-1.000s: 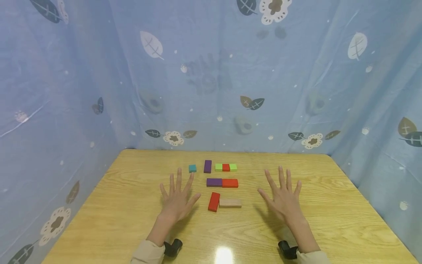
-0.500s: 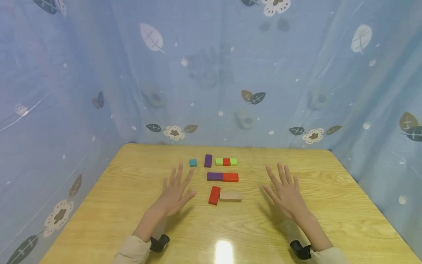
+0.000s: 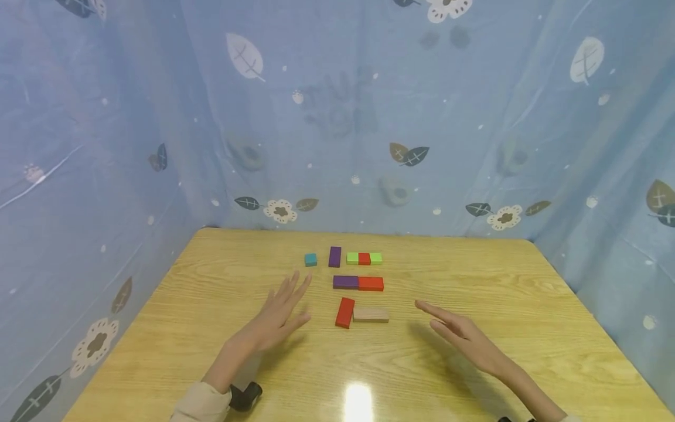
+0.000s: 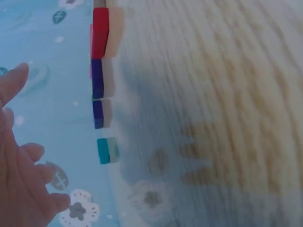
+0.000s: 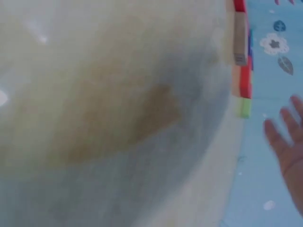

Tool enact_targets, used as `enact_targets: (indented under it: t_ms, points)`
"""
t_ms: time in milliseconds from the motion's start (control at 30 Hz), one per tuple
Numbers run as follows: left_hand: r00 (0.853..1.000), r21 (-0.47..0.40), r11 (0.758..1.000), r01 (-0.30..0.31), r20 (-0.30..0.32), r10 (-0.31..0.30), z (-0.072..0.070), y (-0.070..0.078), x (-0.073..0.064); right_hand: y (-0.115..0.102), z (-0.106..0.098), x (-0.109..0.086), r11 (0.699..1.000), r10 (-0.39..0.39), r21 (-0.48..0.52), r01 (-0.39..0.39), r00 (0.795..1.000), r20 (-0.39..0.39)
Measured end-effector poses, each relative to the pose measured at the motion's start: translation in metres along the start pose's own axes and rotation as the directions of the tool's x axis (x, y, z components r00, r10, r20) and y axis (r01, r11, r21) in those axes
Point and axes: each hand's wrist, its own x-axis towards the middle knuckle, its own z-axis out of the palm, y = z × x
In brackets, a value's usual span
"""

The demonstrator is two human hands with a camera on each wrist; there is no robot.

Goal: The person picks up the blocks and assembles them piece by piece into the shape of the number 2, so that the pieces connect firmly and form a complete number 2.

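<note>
Both hands hover over a wooden table, holding nothing. My left hand (image 3: 276,316) has its fingers spread, left of the blocks; in the left wrist view its palm (image 4: 21,184) shows at the left edge. To the right of the blocks is my right hand (image 3: 464,337), turned edge-on with fingers extended. Nearest the hands lie a red block (image 3: 345,313) and a plain wood block (image 3: 371,315), meeting at a corner. Behind them a purple block (image 3: 345,282) and an orange-red block (image 3: 371,284) lie end to end.
At the back are a teal cube (image 3: 310,259), an upright-turned purple block (image 3: 334,257), and a row of a green cube (image 3: 353,258), a red cube (image 3: 364,258) and another green cube (image 3: 376,258). A blue patterned curtain (image 3: 337,117) surrounds the table (image 3: 221,275).
My right hand has rotated from spread, back-up, to edge-on and lowered slightly. The left hand has tilted and shifted a little left. The blocks lie as before; the head view has tilted.
</note>
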Motion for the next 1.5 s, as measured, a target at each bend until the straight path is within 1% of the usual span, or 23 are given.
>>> enact_targets:
  t_ms: [67,133,267,300,333,400,433,467,533,600,700,833,900,933,967,1033,1067,1200,1233,1267,1400,1467,1500]
  points:
    - [1.0,-0.026,1.0,-0.005,0.01,0.006,0.0,0.0,0.0,0.003,-0.001,-0.002,0.993,-0.023,0.117,0.013,0.996,0.091]
    - [1.0,-0.061,0.998,-0.012,0.025,0.013,0.001,-0.001,0.0,0.007,0.0,-0.004,0.978,-0.039,0.207,0.002,0.983,0.178]
    - [0.998,-0.131,0.991,-0.035,0.038,0.04,0.003,-0.001,-0.001,0.015,0.006,-0.012,0.97,-0.042,0.241,-0.032,0.954,0.297]
    - [0.999,-0.149,0.988,-0.039,0.029,0.044,0.003,-0.001,0.0,0.017,0.008,-0.013,0.97,-0.046,0.241,-0.033,0.949,0.313]
    - [0.999,-0.186,0.982,-0.027,0.012,0.03,0.004,0.0,0.001,0.019,0.009,-0.014,0.971,-0.044,0.238,-0.037,0.944,0.327]
    - [0.997,-0.282,0.959,-0.004,-0.071,-0.017,0.009,0.001,0.004,0.021,0.011,-0.016,0.966,-0.043,0.255,-0.05,0.936,0.348]
    - [0.992,-0.338,0.941,0.017,-0.114,-0.059,0.012,0.003,0.007,0.021,0.011,-0.016,0.962,-0.046,0.268,-0.055,0.933,0.357]
    - [0.982,-0.397,0.917,0.028,-0.161,-0.1,0.015,0.004,0.009,0.02,0.01,-0.015,0.961,-0.053,0.272,-0.051,0.931,0.361]
    - [0.951,-0.532,0.846,0.035,-0.244,-0.192,0.021,0.008,0.015,0.019,0.009,-0.015,0.96,-0.053,0.273,-0.054,0.929,0.368]
    - [0.921,-0.615,0.788,0.024,-0.293,-0.256,0.026,0.012,0.019,0.019,0.008,-0.014,0.959,-0.07,0.279,-0.038,0.927,0.368]
    - [0.888,-0.71,0.704,-0.003,-0.325,-0.324,0.035,0.016,0.025,0.019,0.006,-0.013,0.962,-0.061,0.268,-0.043,0.928,0.367]
    - [0.837,-0.806,0.592,0.002,-0.322,-0.442,0.05,0.024,0.028,0.021,0.005,-0.013,0.962,-0.047,0.266,-0.059,0.926,0.375]
    - [0.811,-0.834,0.551,0.011,-0.315,-0.494,0.058,0.03,0.028,0.021,0.004,-0.013,0.96,-0.051,0.274,-0.06,0.924,0.379]
    - [0.799,-0.844,0.536,0.021,-0.308,-0.517,0.062,0.033,0.027,0.021,0.004,-0.013,0.958,-0.055,0.28,-0.058,0.924,0.379]
    - [0.792,-0.849,0.528,0.026,-0.305,-0.529,0.067,0.035,0.027,0.021,0.004,-0.013,0.957,-0.06,0.285,-0.054,0.923,0.379]
    - [0.779,-0.843,0.535,0.049,-0.303,-0.549,0.075,0.04,0.026,0.021,0.004,-0.013,0.954,-0.072,0.295,-0.047,0.923,0.379]
    - [0.776,-0.837,0.544,0.056,-0.306,-0.551,0.079,0.042,0.025,0.021,0.004,-0.013,0.953,-0.073,0.3,-0.048,0.922,0.38]
    - [0.779,-0.805,0.588,0.08,-0.317,-0.541,0.091,0.044,0.024,0.023,0.003,-0.013,0.95,-0.084,0.308,-0.041,0.92,0.383]
    - [0.781,-0.802,0.592,0.077,-0.321,-0.536,0.092,0.044,0.025,0.024,0.004,-0.012,0.95,-0.086,0.309,-0.04,0.92,0.383]
    - [0.78,-0.793,0.604,0.078,-0.329,-0.533,0.094,0.043,0.026,0.024,0.004,-0.012,0.95,-0.086,0.309,-0.039,0.92,0.383]
    - [0.77,-0.76,0.643,0.092,-0.355,-0.531,0.096,0.04,0.033,0.026,0.003,-0.012,0.95,-0.061,0.305,-0.065,0.92,0.387]
    - [0.768,-0.745,0.66,0.099,-0.364,-0.526,0.096,0.039,0.037,0.027,0.003,-0.012,0.95,-0.054,0.303,-0.072,0.921,0.387]
    - [0.769,-0.745,0.66,0.099,-0.363,-0.525,0.096,0.039,0.038,0.027,0.003,-0.012,0.95,-0.052,0.304,-0.074,0.92,0.387]
